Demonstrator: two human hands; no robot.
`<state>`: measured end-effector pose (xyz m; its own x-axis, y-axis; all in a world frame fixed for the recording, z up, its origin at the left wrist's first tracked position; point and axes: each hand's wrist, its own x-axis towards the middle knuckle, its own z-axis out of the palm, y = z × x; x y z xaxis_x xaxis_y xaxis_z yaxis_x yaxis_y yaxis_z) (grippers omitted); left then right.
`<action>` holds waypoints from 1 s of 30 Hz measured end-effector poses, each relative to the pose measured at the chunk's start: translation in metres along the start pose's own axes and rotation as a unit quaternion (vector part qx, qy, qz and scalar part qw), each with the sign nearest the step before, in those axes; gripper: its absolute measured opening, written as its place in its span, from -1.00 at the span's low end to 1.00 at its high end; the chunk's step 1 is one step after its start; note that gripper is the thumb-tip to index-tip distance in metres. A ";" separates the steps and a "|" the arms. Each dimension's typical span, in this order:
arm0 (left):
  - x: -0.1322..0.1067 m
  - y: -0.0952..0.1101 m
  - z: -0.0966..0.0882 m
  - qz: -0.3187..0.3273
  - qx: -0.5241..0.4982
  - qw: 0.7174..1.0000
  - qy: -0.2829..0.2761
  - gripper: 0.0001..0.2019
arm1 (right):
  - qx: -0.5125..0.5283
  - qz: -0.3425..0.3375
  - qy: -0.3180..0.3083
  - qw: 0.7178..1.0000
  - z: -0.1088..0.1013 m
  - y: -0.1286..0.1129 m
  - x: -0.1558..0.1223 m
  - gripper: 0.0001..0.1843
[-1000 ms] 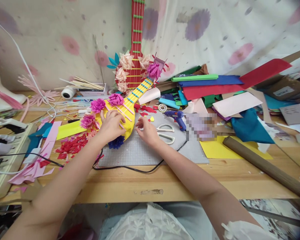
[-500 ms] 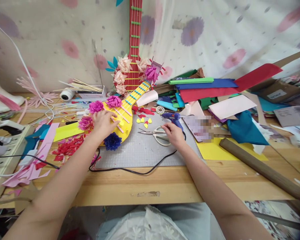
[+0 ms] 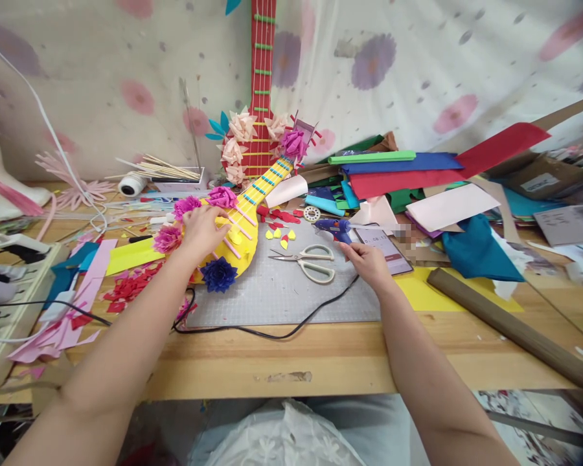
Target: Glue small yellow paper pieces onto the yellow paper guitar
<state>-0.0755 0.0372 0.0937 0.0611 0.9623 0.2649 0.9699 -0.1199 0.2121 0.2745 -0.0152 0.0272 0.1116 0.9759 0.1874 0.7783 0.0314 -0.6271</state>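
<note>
My left hand [image 3: 203,230] lay loosely spread on the crinkly yellow, pear-bodied paper lute [image 3: 247,251] on the worktop [image 3: 223,362]; right of that lute, my right hand [image 3: 369,262] gripped the pistol-shaped blue plastic glue gun [image 3: 331,225].

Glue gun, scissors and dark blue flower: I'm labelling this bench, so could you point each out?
Glue gun [image 3: 334,226], head view: on its blue body.
Scissors [image 3: 299,257], head view: on the pivot.
Dark blue flower [image 3: 219,274], head view: on its centre.
</note>
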 end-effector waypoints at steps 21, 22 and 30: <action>0.001 -0.002 0.004 -0.061 -0.245 0.967 0.023 -0.96 | -0.059 0.002 0.168 0.984 0.011 0.019 0.020 -0.38; -0.001 -0.002 0.005 -0.069 -0.293 0.953 0.033 -0.95 | -0.065 -0.002 0.161 0.985 0.014 0.019 0.024 -0.38; -0.034 0.049 0.010 -0.121 -0.564 0.814 0.073 -0.86 | -0.073 0.120 -0.014 0.990 0.024 0.006 0.047 -0.54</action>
<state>-0.0278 0.0015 0.0858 -0.2081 0.9615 0.1793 0.1110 -0.1589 0.9810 0.2696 0.0358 0.0143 0.2887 0.9571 0.0238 0.8130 -0.2320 -0.5340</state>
